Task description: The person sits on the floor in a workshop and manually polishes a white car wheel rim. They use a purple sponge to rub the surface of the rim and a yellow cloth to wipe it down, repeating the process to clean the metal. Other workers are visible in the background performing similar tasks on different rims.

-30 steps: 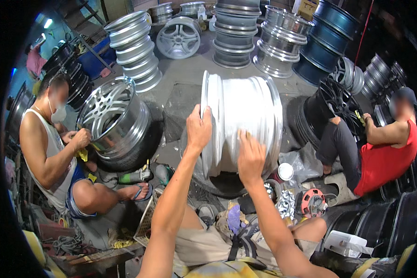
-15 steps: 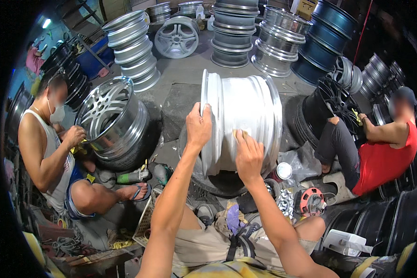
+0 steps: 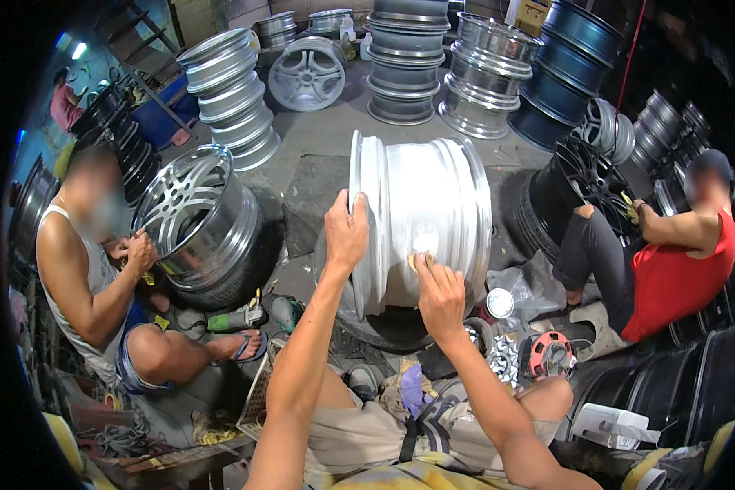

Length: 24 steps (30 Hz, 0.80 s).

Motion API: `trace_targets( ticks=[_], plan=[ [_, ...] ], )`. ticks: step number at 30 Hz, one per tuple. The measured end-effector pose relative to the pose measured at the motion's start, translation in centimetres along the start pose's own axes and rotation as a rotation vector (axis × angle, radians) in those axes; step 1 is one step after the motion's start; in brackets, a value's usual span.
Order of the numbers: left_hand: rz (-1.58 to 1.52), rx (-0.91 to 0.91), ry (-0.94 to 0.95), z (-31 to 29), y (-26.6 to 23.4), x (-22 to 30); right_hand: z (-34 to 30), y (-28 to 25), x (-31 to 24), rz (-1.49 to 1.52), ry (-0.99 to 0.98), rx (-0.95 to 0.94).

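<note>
A silver car wheel rim (image 3: 437, 184) stands on its side in front of me, its barrel facing up toward me, resting on a dark tire (image 3: 392, 331). My left hand (image 3: 347, 233) grips the rim's left flange, thumb on the near side and fingers wrapped over the edge. My right hand (image 3: 441, 298) pinches a small piece of yellowish sandpaper (image 3: 419, 260) against the lower part of the barrel. Just above those fingertips, a bright white patch shows on the metal. The sandpaper is mostly covered by my fingers.
At left a person (image 3: 90, 253) sits by a polished wheel (image 3: 200, 208); at right another person in red (image 3: 682, 269) works at a black wheel (image 3: 584, 184). An angle grinder (image 3: 237, 318), a white-lidded can (image 3: 498, 304) and a red reel (image 3: 547, 355) lie nearby. Wheel stacks (image 3: 408, 65) stand behind.
My right hand has slid down the barrel with the sandpaper, uncovering the white patch. My left hand keeps its hold on the flange. The person at left has drawn their hands away from the polished wheel's edge.
</note>
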<state>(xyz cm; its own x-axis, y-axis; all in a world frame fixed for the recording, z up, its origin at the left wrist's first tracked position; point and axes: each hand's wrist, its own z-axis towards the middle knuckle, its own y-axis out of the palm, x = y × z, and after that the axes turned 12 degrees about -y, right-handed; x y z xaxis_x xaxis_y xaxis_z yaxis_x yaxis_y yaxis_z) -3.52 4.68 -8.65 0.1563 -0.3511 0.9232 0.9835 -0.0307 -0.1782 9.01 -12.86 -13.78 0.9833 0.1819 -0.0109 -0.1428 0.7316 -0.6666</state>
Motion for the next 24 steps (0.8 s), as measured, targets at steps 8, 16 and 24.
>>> trace_targets(
  ticks=[8,16,24],
  plan=[
    [0.053,-0.017,-0.023,0.2,-0.6,0.2,-0.4,-0.4,-0.2,-0.017,0.032,-0.084],
    [0.004,0.04,0.085,-0.2,0.0,0.1,0.7,0.3,-0.7,0.0,0.084,0.095],
    [0.04,-0.008,0.0,0.4,-0.6,0.3,2.2,0.8,-0.2,0.029,0.079,0.136]
  ],
)
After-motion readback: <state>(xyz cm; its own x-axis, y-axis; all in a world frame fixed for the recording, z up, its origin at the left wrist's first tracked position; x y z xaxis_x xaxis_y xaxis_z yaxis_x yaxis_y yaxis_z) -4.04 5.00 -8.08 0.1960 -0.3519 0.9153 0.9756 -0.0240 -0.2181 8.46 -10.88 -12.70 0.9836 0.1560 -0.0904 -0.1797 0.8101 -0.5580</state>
